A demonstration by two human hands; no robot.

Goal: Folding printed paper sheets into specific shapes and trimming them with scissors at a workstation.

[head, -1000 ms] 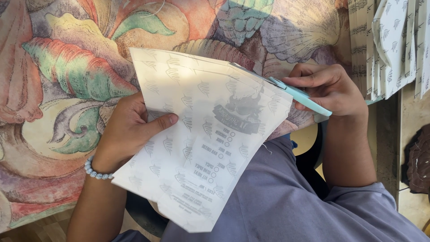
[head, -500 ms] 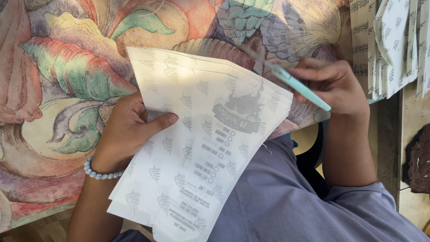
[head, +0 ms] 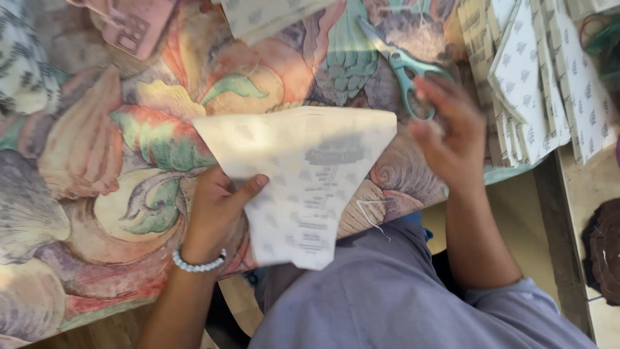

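Note:
My left hand [head: 216, 210], with a white bead bracelet on the wrist, grips a white printed paper sheet [head: 303, 174] by its left edge, thumb on top. The sheet hangs over the table's near edge and my lap. My right hand [head: 449, 132] hovers blurred just below teal-handled scissors [head: 403, 68], which lie on the floral tablecloth [head: 97, 161]. The fingers are loosely spread and touch or nearly touch the scissor handles; nothing is in that hand.
A stack of similar printed paper pieces [head: 536, 84] lies at the table's right end. More paper [head: 265, 16] sits at the top edge, and a pink object [head: 132, 26] at the top left. A dark brown thing [head: 604, 249] lies on the floor at right.
My right hand held the scissors against the sheet's right corner; now the scissors lie on the table and the hand is off them. The view has widened and the sheet looks narrower.

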